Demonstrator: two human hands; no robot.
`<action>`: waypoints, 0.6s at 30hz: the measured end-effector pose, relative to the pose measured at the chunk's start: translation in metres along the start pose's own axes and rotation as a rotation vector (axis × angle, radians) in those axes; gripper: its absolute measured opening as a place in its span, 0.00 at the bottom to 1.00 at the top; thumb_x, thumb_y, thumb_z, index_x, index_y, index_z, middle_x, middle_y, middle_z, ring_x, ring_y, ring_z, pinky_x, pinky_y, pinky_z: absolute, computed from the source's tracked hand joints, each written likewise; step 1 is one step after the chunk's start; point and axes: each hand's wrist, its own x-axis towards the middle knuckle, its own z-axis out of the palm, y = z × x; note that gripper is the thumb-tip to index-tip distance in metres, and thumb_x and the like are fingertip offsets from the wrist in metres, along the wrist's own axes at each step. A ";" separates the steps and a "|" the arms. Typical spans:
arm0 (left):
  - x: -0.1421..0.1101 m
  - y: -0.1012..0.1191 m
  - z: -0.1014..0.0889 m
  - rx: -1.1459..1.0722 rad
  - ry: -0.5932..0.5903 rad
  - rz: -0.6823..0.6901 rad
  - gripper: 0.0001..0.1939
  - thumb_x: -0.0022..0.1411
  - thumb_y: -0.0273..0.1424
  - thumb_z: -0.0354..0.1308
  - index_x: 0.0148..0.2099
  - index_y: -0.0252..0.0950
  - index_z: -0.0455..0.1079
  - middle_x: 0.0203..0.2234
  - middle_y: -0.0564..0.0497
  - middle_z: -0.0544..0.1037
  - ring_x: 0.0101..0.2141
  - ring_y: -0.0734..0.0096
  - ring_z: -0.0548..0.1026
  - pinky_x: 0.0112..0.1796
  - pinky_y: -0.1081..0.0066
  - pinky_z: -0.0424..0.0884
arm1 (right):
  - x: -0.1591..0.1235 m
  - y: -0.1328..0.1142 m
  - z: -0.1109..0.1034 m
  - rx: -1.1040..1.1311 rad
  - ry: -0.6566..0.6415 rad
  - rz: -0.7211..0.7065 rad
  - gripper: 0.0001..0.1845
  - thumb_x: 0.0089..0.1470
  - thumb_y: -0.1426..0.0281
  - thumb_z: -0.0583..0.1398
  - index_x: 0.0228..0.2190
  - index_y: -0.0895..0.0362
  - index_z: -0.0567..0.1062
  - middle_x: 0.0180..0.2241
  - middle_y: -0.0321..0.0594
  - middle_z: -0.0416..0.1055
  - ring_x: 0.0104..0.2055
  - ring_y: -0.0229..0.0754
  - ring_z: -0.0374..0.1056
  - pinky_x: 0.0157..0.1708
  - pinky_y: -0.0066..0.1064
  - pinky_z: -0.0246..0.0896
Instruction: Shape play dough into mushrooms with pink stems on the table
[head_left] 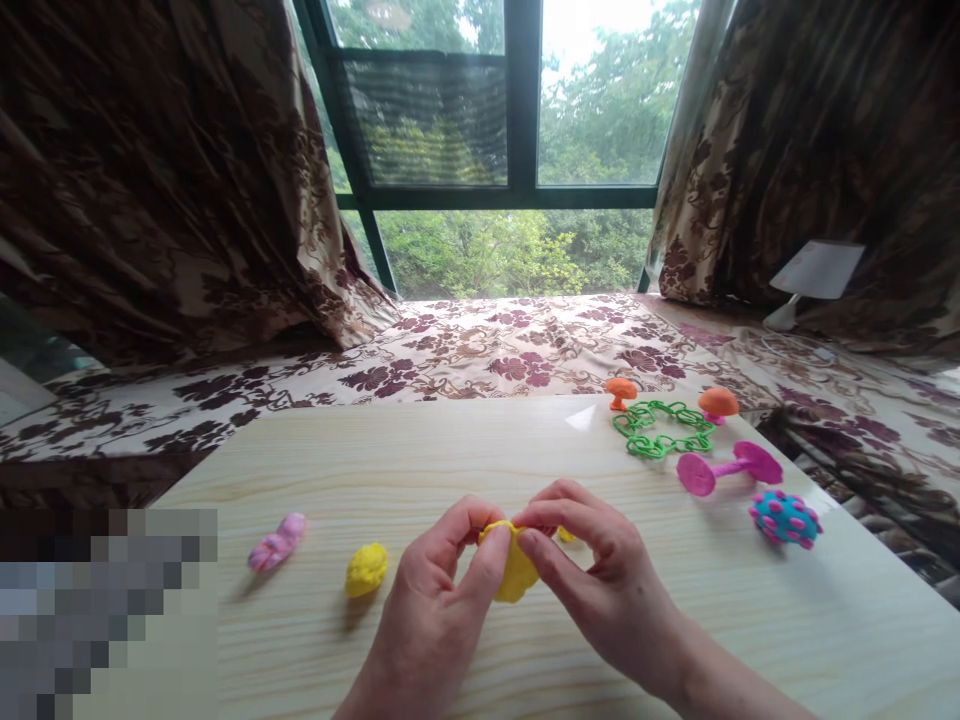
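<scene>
Between my two hands is a flattened piece of yellow modelling clay point(516, 572), held above the light wooden table. My left hand point(450, 590) pinches its left upper side with thumb and forefinger. On the other side my right hand point(600, 565) closes thumb and fingertips on its upper right edge. A small yellow bit point(566, 535) shows just behind my right hand, partly hidden. To the left of my left hand lies a yellow clay lump point(366, 569). Farther left rests a twisted pink clay piece point(277, 542).
On the right of the table point(360, 450) are a green clay chain ring point(652, 443), two mushroom shapes with orange caps point(620, 388), a pink dumbbell shape point(729, 469) and a blue lump with pink dots point(785, 519). A white lamp point(817, 270) stands beyond, near the curtain.
</scene>
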 end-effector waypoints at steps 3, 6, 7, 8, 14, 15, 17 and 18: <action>0.000 0.002 0.002 0.039 0.026 0.061 0.08 0.56 0.34 0.55 0.35 0.36 0.72 0.23 0.55 0.69 0.27 0.74 0.65 0.29 0.77 0.64 | 0.000 0.003 -0.001 0.023 0.006 0.010 0.07 0.53 0.76 0.56 0.32 0.59 0.75 0.29 0.38 0.65 0.32 0.36 0.63 0.32 0.29 0.60; 0.001 0.002 0.001 -0.064 0.069 0.029 0.09 0.54 0.32 0.58 0.38 0.38 0.73 0.27 0.54 0.73 0.31 0.72 0.68 0.34 0.76 0.66 | 0.001 0.007 -0.001 0.088 0.030 0.070 0.07 0.55 0.73 0.56 0.34 0.57 0.74 0.30 0.38 0.66 0.33 0.37 0.63 0.31 0.29 0.59; 0.001 0.001 0.000 -0.115 0.081 0.006 0.10 0.54 0.32 0.58 0.40 0.39 0.73 0.28 0.54 0.74 0.32 0.72 0.69 0.36 0.76 0.66 | 0.002 0.008 -0.002 0.111 0.043 0.096 0.07 0.55 0.72 0.56 0.34 0.57 0.74 0.31 0.38 0.66 0.33 0.37 0.63 0.31 0.29 0.59; 0.002 0.001 0.000 -0.164 0.090 -0.014 0.10 0.54 0.33 0.58 0.41 0.39 0.73 0.30 0.54 0.76 0.33 0.73 0.70 0.38 0.76 0.66 | 0.002 0.010 -0.002 0.129 0.054 0.121 0.07 0.56 0.71 0.56 0.34 0.56 0.73 0.31 0.38 0.66 0.33 0.37 0.63 0.31 0.30 0.59; 0.004 0.004 0.000 -0.242 0.159 -0.040 0.09 0.53 0.32 0.60 0.38 0.39 0.75 0.29 0.55 0.78 0.33 0.75 0.72 0.36 0.80 0.67 | 0.003 0.010 -0.004 0.156 0.045 0.181 0.08 0.56 0.69 0.55 0.35 0.55 0.73 0.31 0.37 0.66 0.33 0.38 0.63 0.32 0.30 0.59; 0.004 0.004 0.000 -0.234 0.158 -0.047 0.09 0.52 0.31 0.61 0.38 0.39 0.75 0.28 0.55 0.78 0.32 0.75 0.72 0.35 0.80 0.67 | 0.003 0.009 -0.004 0.150 0.040 0.179 0.08 0.56 0.69 0.55 0.37 0.54 0.73 0.31 0.37 0.66 0.33 0.37 0.63 0.32 0.30 0.60; 0.003 0.005 0.000 -0.210 0.135 -0.059 0.09 0.52 0.32 0.60 0.38 0.39 0.75 0.28 0.55 0.79 0.30 0.75 0.72 0.33 0.80 0.67 | 0.003 0.007 -0.004 0.116 0.030 0.148 0.10 0.55 0.71 0.56 0.40 0.54 0.72 0.33 0.37 0.66 0.34 0.37 0.63 0.35 0.31 0.60; 0.002 0.005 -0.001 -0.198 0.118 -0.065 0.09 0.53 0.32 0.60 0.38 0.39 0.75 0.28 0.55 0.79 0.30 0.75 0.72 0.33 0.80 0.68 | 0.003 0.006 -0.004 0.092 0.022 0.118 0.12 0.54 0.72 0.57 0.41 0.53 0.71 0.33 0.37 0.66 0.35 0.38 0.63 0.36 0.31 0.60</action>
